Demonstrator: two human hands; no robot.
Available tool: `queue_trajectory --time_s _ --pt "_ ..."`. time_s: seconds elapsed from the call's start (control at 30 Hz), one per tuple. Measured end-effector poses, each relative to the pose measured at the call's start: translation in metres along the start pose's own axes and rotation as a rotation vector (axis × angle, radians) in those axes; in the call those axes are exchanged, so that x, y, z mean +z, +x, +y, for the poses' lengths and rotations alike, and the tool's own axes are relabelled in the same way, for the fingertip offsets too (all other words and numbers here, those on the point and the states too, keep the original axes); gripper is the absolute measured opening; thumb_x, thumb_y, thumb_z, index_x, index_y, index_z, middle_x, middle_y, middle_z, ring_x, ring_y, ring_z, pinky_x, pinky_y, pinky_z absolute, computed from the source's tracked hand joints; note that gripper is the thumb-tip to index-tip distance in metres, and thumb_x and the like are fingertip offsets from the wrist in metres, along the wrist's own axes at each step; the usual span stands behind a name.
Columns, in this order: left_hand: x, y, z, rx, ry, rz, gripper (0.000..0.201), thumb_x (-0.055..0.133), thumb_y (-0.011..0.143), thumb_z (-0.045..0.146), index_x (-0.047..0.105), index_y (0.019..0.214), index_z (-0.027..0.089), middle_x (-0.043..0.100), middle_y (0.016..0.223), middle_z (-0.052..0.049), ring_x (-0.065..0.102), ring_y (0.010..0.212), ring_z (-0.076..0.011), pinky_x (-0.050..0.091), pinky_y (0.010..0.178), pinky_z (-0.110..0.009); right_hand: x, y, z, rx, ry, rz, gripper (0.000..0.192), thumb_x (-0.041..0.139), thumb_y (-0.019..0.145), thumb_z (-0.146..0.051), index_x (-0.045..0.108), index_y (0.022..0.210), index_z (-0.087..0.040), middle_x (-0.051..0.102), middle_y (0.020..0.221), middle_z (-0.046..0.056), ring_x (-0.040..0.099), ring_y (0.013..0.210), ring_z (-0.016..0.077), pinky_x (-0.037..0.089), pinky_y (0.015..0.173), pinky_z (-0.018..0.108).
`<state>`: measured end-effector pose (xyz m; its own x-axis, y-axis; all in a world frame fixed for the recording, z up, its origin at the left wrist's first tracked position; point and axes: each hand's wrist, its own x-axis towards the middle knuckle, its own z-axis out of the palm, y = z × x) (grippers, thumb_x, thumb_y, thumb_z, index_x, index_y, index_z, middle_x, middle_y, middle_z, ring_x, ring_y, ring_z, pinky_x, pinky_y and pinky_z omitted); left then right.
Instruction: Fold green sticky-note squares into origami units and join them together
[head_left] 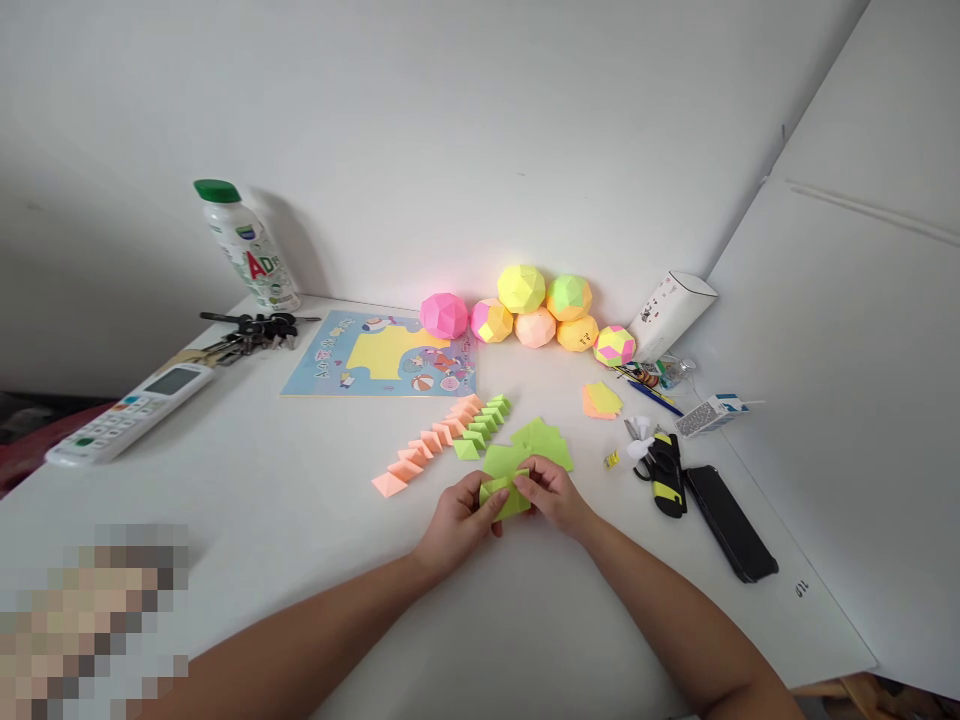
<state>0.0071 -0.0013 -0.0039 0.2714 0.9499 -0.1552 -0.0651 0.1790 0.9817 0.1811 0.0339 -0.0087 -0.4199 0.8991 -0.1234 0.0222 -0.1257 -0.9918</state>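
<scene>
A partly folded green sheet of paper is held between both hands, low over the white table. My left hand grips its left side, thumb across the front. My right hand pinches its upper right part. Just beyond them lie loose green paper sheets, overlapping. A row of folded green paper pieces and a longer row of folded peach paper pieces run diagonally to the left of the sheets. Some fingertips are hidden behind the held paper.
Several paper balls are stacked against the wall. A blue picture pad, bottle and remote control are at left. Scissors, a yellow-black cutter, a black phone and yellow-orange paper are at right.
</scene>
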Motion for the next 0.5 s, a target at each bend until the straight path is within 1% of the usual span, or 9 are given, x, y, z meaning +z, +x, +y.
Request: queue_trajectory --time_s 0.1,0.2,0.3,0.4,0.5 --pt "0.0008 -0.0008 0.0024 0.003 0.006 0.001 0.032 0.05 0.082 0.048 0.055 0.076 0.017 0.057 0.051 0.002 0.05 0.049 -0.0111 0.04 0.051 -0.023 0.0001 0.0004 0.0003 -0.003 0.007 0.006 0.026 0.061 0.078 -0.041 0.051 0.078 -0.017 0.047 0.057 -0.005 0.045 0.046 0.0077 0.041 0.042 0.02" --pt "0.0011 -0.0012 0.0036 -0.027 -0.038 0.007 0.036 0.045 0.083 0.05 0.058 0.079 0.016 0.061 0.062 -0.001 0.056 0.059 -0.0145 0.043 0.054 -0.024 0.0004 0.0003 -0.0005 0.003 0.012 0.006 0.025 0.061 0.078 -0.041 0.052 0.078 -0.017 0.048 0.057 -0.005 0.046 0.045 0.0077 0.041 0.042 0.02" --pt "0.0008 -0.0009 0.0029 -0.031 -0.077 0.045 0.037 0.044 0.084 0.05 0.059 0.09 0.017 0.062 0.072 -0.002 0.058 0.067 -0.0165 0.044 0.054 -0.024 0.0011 -0.0006 -0.0031 0.01 0.017 -0.009 0.024 0.061 0.079 -0.039 0.052 0.079 -0.017 0.05 0.058 -0.004 0.049 0.046 0.0081 0.04 0.041 0.019" --pt "0.0008 0.0002 0.0022 -0.022 -0.138 0.087 0.037 0.046 0.083 0.048 0.056 0.101 0.017 0.061 0.069 -0.001 0.058 0.063 -0.0155 0.045 0.053 -0.025 0.0021 -0.0016 -0.0066 0.002 0.03 -0.033 0.024 0.058 0.081 -0.04 0.051 0.079 -0.017 0.055 0.058 -0.003 0.054 0.048 0.01 0.041 0.042 0.019" --pt "0.0011 0.0014 0.0031 0.003 -0.187 0.114 0.036 0.046 0.084 0.047 0.053 0.101 0.017 0.061 0.065 0.0 0.058 0.06 -0.0145 0.046 0.054 -0.025 0.003 -0.0016 -0.0082 -0.016 0.032 -0.057 0.025 0.059 0.08 -0.039 0.051 0.076 -0.017 0.059 0.061 -0.001 0.055 0.05 0.0099 0.043 0.046 0.021"
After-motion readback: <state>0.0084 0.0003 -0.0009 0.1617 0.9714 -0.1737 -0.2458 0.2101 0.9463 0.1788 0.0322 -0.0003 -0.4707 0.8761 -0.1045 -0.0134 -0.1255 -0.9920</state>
